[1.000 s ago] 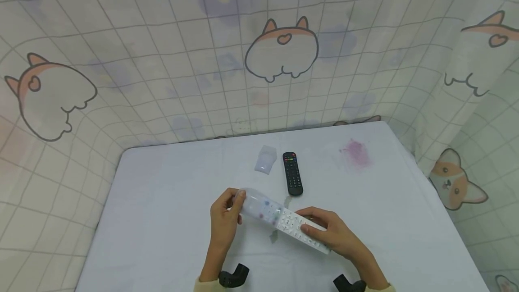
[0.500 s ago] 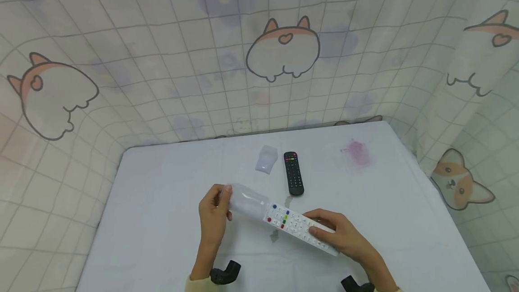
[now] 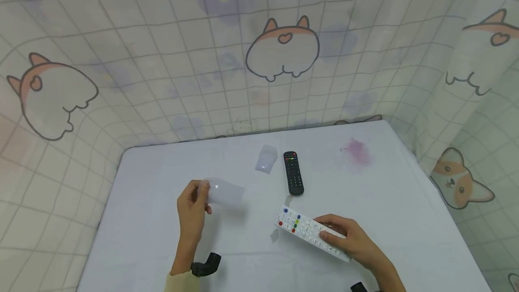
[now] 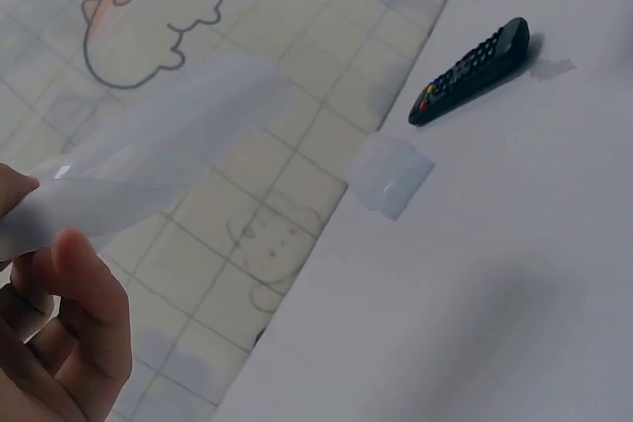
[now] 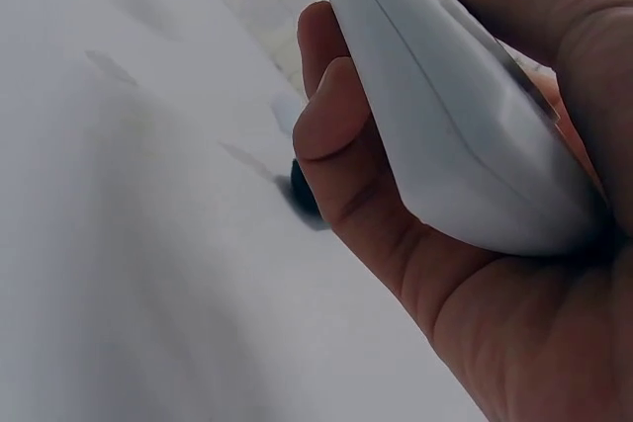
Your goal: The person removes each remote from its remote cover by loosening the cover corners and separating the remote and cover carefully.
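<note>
My left hand (image 3: 192,211) pinches one end of a clear plastic sleeve (image 3: 225,193) between thumb and fingers, and the sleeve stretches out to the right above the table. In the left wrist view that sleeve (image 4: 168,145) looks limp and see-through, with nothing inside. My right hand (image 3: 344,238) grips the lower end of a white remote control (image 3: 304,229) with coloured buttons at its far end. Seen from the right wrist, the fingers curl under the smooth side of the white remote (image 5: 445,116). A gap separates remote and sleeve.
A black remote control (image 3: 293,173) lies on the white-covered table (image 3: 154,220) beyond the hands. Beside it is a second clear plastic sleeve (image 3: 266,159). A pink stain (image 3: 357,152) marks the cloth at the back right. A patterned curtain (image 3: 182,80) surrounds the table.
The white remote has come out of the plastic sleeve. My left hand has moved left with the sleeve, while my right hand has shifted slightly right with the remote.
</note>
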`<act>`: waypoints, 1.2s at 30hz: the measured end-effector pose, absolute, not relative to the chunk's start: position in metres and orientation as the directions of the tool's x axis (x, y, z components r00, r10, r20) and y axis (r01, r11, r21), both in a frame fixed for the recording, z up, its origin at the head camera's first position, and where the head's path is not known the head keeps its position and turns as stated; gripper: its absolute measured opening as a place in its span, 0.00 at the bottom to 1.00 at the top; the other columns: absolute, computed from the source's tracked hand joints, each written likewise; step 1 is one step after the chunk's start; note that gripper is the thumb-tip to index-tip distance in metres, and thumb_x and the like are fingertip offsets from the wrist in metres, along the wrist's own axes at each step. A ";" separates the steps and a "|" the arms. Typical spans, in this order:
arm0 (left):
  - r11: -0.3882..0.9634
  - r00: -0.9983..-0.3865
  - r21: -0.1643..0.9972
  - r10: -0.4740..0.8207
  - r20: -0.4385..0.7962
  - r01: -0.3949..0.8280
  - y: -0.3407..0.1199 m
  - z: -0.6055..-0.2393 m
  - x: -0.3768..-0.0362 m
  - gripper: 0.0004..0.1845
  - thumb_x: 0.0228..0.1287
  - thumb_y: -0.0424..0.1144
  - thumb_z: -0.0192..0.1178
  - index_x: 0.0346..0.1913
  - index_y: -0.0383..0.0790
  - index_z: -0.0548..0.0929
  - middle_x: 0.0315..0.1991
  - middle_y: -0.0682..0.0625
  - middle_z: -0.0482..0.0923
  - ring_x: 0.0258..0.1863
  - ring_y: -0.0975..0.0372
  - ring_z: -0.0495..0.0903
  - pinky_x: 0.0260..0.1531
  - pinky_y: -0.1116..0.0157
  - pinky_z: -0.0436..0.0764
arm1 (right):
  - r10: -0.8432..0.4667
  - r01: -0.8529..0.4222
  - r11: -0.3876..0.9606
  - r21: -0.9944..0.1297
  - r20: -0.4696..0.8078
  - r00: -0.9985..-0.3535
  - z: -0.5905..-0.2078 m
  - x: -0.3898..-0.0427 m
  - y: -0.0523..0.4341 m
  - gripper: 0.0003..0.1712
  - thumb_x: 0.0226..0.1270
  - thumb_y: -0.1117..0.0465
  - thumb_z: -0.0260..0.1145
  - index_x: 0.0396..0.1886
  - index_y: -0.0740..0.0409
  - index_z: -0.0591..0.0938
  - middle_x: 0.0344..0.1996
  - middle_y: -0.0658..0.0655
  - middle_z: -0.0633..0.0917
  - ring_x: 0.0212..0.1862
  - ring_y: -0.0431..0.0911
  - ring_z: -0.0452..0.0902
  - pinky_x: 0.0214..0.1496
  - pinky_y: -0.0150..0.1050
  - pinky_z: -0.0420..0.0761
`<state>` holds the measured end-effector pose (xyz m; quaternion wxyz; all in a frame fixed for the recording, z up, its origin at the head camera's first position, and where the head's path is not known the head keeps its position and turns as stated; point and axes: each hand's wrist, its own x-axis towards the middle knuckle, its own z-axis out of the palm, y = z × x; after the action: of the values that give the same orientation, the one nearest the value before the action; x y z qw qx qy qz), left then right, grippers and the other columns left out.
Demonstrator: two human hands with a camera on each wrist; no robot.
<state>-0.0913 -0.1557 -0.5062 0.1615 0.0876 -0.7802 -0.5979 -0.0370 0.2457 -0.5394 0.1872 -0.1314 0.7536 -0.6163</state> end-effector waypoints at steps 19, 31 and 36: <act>0.121 -0.931 0.984 -0.355 -0.080 -0.130 -0.195 -0.544 -0.159 0.25 0.81 0.54 0.53 0.53 0.31 0.78 0.34 0.52 0.70 0.31 0.66 0.72 0.26 0.72 0.83 | -0.408 0.058 0.191 -0.980 -0.133 -0.903 -0.546 -0.022 0.250 0.17 0.76 0.65 0.65 0.61 0.63 0.82 0.53 0.45 0.87 0.51 0.35 0.84 0.50 0.31 0.83; 0.132 -0.919 0.967 -0.362 -0.159 -0.219 -0.203 -0.565 -0.175 0.24 0.81 0.55 0.51 0.52 0.33 0.76 0.33 0.49 0.71 0.27 0.66 0.74 0.28 0.73 0.83 | -0.398 0.092 0.190 -0.978 -0.162 -0.903 -0.551 -0.020 0.249 0.17 0.77 0.65 0.64 0.61 0.62 0.82 0.53 0.44 0.87 0.51 0.36 0.84 0.50 0.32 0.84; 0.203 -0.920 0.954 -0.367 -0.136 -0.222 -0.206 -0.575 -0.178 0.22 0.82 0.53 0.51 0.51 0.33 0.77 0.30 0.47 0.73 0.21 0.67 0.75 0.26 0.73 0.82 | -0.370 0.107 0.211 -0.972 -0.181 -0.911 -0.551 -0.020 0.249 0.18 0.77 0.63 0.65 0.62 0.61 0.82 0.55 0.46 0.87 0.52 0.36 0.83 0.52 0.31 0.83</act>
<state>-0.1779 -0.2059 -0.5755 0.0602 0.1903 -0.7731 -0.6021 -0.0201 0.2493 -0.5506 0.1920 -0.0872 0.7540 -0.6222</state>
